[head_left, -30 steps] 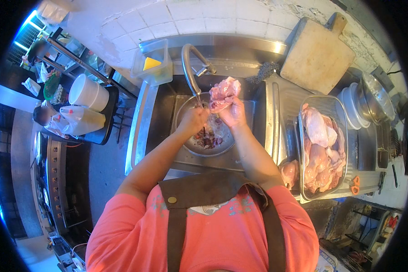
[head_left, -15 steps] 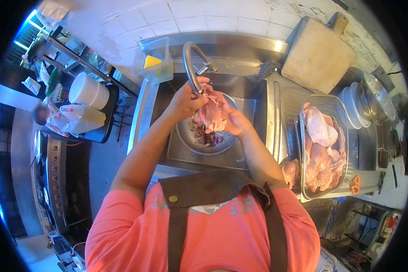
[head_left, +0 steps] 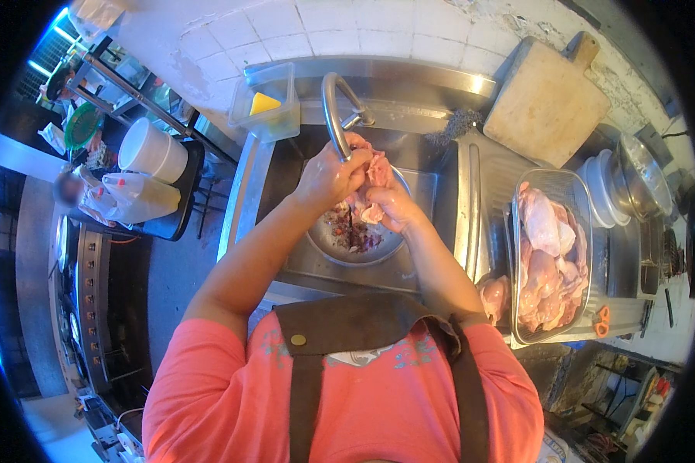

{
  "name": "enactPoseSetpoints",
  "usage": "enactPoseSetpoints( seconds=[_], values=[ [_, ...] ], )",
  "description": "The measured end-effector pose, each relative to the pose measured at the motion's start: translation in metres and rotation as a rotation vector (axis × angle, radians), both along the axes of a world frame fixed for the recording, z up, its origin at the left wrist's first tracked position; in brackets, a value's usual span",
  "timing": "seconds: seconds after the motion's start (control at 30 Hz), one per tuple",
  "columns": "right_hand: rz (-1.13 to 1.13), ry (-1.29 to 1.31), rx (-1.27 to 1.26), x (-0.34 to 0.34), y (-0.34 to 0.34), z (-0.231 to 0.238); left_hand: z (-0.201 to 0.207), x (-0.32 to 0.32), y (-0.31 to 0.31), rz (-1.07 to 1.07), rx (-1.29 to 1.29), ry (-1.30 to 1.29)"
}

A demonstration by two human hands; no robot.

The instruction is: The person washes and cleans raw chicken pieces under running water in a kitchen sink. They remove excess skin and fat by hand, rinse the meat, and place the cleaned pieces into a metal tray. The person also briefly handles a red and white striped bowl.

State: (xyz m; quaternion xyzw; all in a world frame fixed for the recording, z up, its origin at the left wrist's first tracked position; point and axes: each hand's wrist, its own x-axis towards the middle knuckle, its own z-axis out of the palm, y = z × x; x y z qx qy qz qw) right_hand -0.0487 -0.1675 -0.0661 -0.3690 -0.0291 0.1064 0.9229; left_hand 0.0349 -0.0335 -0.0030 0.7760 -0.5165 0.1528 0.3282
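A piece of raw chicken (head_left: 378,170) is gripped between my two hands, just below the mouth of the curved metal faucet (head_left: 333,116). My left hand (head_left: 331,171) closes round its upper left side, right by the spout. On the other side my right hand (head_left: 396,205) has its fingers curled about the meat. Beneath them a round metal bowl (head_left: 332,251) stands in the steel sink (head_left: 297,262), with dark red scraps in its bottom. To the right, a wire-mesh basket (head_left: 515,309) holds several raw chicken pieces (head_left: 544,224), and one more piece (head_left: 496,297) lies beside it.
A wooden cutting board (head_left: 544,104) leans at the back right, near a dark scouring pad (head_left: 457,125). Orange-handled scissors (head_left: 601,321) lie right of the basket, below stacked bowls (head_left: 639,177). At the back left stands a clear plastic tub (head_left: 282,119) with a yellow sponge (head_left: 263,103).
The chicken piece, earlier spread out flat and hanging, is now bunched up between my hands. My right hand has turned and closed over it; my left hand has shifted slightly.
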Motion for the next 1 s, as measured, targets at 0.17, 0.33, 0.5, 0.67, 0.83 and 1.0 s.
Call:
enactPoseSetpoints(
  seconds=[0.17, 0.33, 0.5, 0.67, 0.83, 1.0],
  values=[
    [-0.015, -0.033, 0.035, -0.005, 0.003, -0.001, 0.006, -0.002, 0.001, -0.089, 0.045, 0.075],
    [0.019, 0.014, 0.026, -0.006, -0.002, 0.006, 0.0, 0.007, -0.001, -0.156, 0.087, -0.035],
    [0.047, 0.12, 0.008, -0.01, -0.001, 0.003, -0.008, 0.007, 0.003, -0.182, 0.188, -0.126],
    [-0.054, -0.049, 0.008, 0.003, -0.008, -0.017, -0.016, 0.007, -0.001, -0.234, 0.173, -0.158],
    [-0.122, -0.033, 0.114, 0.003, -0.009, -0.023, -0.033, 0.003, -0.012, -0.043, -0.045, 0.114],
    [-0.176, -0.018, 0.095, -0.002, -0.014, -0.008, -0.051, 0.01, -0.013, 0.28, -0.381, 0.91]
  ],
)
